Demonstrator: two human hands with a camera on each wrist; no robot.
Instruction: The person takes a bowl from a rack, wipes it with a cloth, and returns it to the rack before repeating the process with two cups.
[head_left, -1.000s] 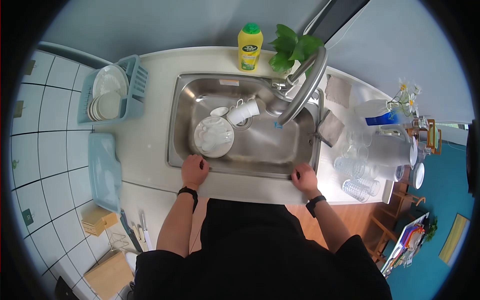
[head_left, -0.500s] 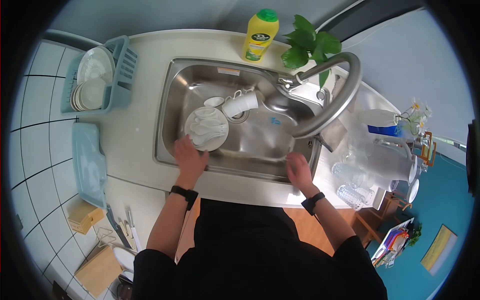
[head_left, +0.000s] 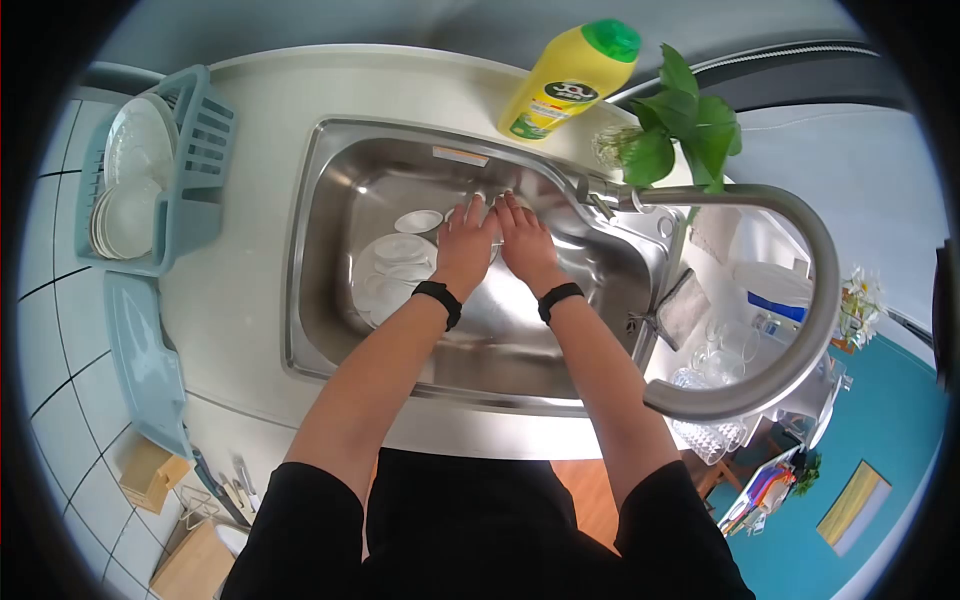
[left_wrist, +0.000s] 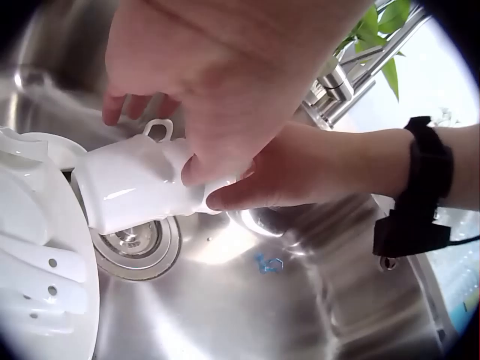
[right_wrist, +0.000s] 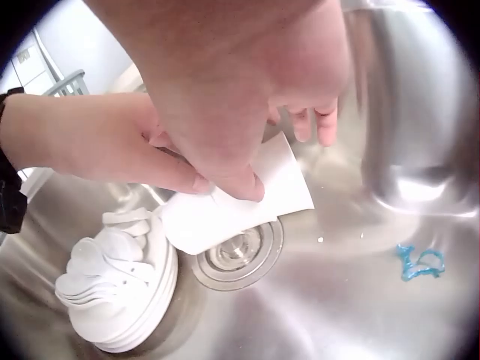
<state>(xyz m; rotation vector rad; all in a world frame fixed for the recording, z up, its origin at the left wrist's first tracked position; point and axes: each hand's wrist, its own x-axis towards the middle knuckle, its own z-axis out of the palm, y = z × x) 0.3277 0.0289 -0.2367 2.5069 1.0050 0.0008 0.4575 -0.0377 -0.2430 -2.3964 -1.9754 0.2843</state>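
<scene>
White cups [left_wrist: 127, 187], nested in a row, lie on their side over the sink drain. My left hand [head_left: 465, 250] grips them from above, thumb on the near side and fingers reaching past the far side. Close beside it, my right hand [head_left: 528, 250] holds the other end of the row, its thumb [right_wrist: 244, 184] on the white wall. One cup handle [left_wrist: 159, 129] sticks up near the left fingers. Left of the hands, white spoons [right_wrist: 112, 262] lie on stacked white plates [right_wrist: 142, 326]; a small white dish [head_left: 418, 221] sits behind them.
The steel sink [head_left: 330, 330] surrounds the dishes. A curved faucet [head_left: 800, 385] arches over its right side. A yellow bottle [head_left: 570, 90] and a plant [head_left: 690, 130] stand behind. At left is a blue dish rack [head_left: 200, 150]; at right, a grey cloth [head_left: 680, 310] and glasses [head_left: 705, 435].
Both hands have left the sink's front edge, moved forward and inward over the basin, and come together at the cups. The head view has shifted and turned somewhat.
</scene>
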